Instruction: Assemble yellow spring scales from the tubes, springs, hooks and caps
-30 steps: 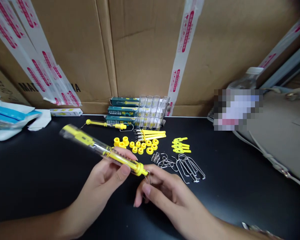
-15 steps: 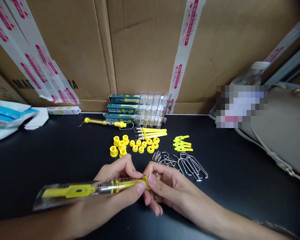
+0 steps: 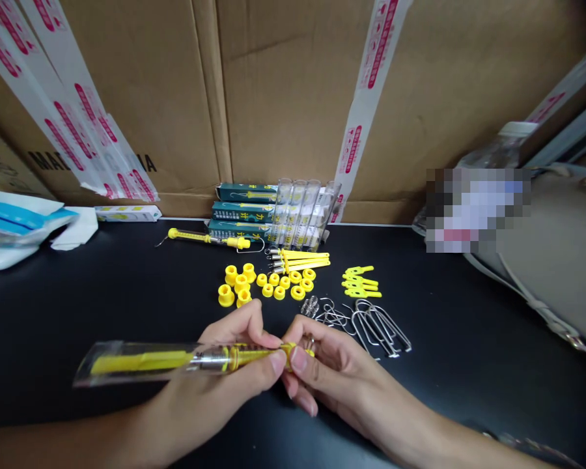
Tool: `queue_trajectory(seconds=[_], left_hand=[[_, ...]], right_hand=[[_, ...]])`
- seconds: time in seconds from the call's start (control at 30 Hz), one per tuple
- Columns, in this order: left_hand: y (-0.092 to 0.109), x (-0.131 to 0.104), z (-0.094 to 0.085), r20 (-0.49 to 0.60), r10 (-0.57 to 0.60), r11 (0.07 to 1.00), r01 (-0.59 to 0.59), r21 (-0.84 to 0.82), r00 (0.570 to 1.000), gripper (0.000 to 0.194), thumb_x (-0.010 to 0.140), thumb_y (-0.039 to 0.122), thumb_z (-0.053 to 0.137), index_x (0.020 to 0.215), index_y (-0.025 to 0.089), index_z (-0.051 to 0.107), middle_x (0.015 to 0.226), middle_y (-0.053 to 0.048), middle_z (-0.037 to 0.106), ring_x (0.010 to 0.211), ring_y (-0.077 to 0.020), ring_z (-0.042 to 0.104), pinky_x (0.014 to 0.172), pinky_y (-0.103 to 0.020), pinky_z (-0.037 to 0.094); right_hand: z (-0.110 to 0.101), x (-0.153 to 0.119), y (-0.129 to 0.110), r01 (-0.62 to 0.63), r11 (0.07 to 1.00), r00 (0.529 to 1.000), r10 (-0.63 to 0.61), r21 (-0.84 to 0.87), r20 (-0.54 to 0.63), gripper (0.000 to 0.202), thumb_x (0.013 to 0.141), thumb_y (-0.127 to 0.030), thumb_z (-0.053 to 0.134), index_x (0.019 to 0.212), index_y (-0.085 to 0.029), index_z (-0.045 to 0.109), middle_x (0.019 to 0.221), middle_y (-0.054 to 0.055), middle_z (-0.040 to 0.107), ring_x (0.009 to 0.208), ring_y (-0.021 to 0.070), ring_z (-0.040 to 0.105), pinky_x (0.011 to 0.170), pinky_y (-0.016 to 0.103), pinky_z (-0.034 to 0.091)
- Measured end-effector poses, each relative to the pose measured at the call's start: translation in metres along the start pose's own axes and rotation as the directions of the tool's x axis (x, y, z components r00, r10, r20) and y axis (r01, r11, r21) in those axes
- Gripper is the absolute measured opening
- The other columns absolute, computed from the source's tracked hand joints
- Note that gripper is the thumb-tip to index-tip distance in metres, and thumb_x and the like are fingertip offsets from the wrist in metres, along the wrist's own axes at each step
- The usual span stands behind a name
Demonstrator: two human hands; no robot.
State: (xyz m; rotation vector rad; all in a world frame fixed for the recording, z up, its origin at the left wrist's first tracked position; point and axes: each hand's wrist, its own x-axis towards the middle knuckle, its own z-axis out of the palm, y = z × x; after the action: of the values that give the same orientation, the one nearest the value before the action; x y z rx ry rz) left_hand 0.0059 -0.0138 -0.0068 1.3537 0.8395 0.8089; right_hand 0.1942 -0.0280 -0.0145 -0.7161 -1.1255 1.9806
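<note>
Between my hands lies a partly assembled spring scale (image 3: 141, 362), a clear tube with a yellow strip and a metal spring inside. My left hand (image 3: 224, 384) is closed round the tube near its right end, with thumb and forefinger pinching it. At that end, my right hand (image 3: 332, 368) pinches a yellow cap (image 3: 289, 352) between thumb and fingers; its fingers partly hide the cap. Just beyond my hands are yellow flanged caps (image 3: 226, 296), small yellow rings (image 3: 297, 292), coiled springs (image 3: 310, 306) and bent metal hooks (image 3: 378, 326).
A complete spring scale (image 3: 208, 240) lies behind the caps. Clear tubes (image 3: 297, 208) rest on green boxes (image 3: 244, 212) against a cardboard wall (image 3: 283, 98). Yellow strips with springs (image 3: 303, 260) and flat yellow pieces (image 3: 362, 283) lie nearby. A bag (image 3: 557, 260) and bottle (image 3: 512, 146) stand right.
The tube's free left end has swung up slightly, and the strip inside has turned more edge-on. Both hands keep their grip at the cap end. The whole view has shifted a little.
</note>
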Motion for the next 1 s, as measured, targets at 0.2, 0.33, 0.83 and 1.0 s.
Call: queue_trajectory(seconds=[0.2,0.33,0.83,1.0], left_hand=[[0.001,0.006,0.004,0.03,-0.065,0.978,0.07,-0.194,0.997,0.036,0.089,0.038,0.067,0.076,0.021,0.038,0.058,0.009,0.048,0.047,-0.0044,0.027,0.047,-0.017,0.022],[0.001,0.007,0.004,0.038,-0.085,0.967,0.091,-0.239,0.996,0.032,0.091,0.032,0.064,0.076,0.022,0.037,0.056,0.01,0.043,0.046,-0.0038,0.024,0.045,-0.017,0.019],[0.001,0.004,0.002,0.005,-0.15,0.947,0.146,-0.288,0.989,0.045,0.085,0.043,0.07,0.068,0.021,0.034,0.043,0.015,0.03,0.036,-0.0007,0.017,0.036,-0.01,0.02],[0.003,0.005,-0.001,0.063,-0.183,0.943,0.193,-0.271,0.981,0.047,0.082,0.049,0.07,0.066,0.022,0.035,0.037,0.012,0.037,0.032,-0.0027,0.031,0.033,-0.009,0.025]], right_hand=[[0.005,-0.001,-0.002,0.006,1.0,0.998,-0.008,-0.021,-0.064,0.033,0.093,-0.044,0.067,0.082,-0.017,0.053,0.074,-0.002,0.056,0.061,0.0083,0.041,0.062,0.025,0.03],[0.008,0.0,-0.003,0.006,1.0,0.994,-0.005,0.008,-0.105,0.035,0.091,-0.046,0.069,0.081,-0.017,0.052,0.073,-0.001,0.056,0.063,0.0094,0.042,0.063,0.025,0.031],[0.005,0.001,-0.008,-0.121,0.983,0.977,0.143,-0.138,0.159,0.034,0.095,-0.048,0.062,0.086,-0.017,0.053,0.07,0.0,0.058,0.055,0.0062,0.041,0.054,0.021,0.032],[0.005,-0.003,-0.011,-0.165,0.955,0.947,0.223,-0.245,0.233,0.043,0.101,-0.055,0.046,0.105,-0.014,0.059,0.073,0.0,0.059,0.049,0.0046,0.031,0.047,0.02,0.026]])
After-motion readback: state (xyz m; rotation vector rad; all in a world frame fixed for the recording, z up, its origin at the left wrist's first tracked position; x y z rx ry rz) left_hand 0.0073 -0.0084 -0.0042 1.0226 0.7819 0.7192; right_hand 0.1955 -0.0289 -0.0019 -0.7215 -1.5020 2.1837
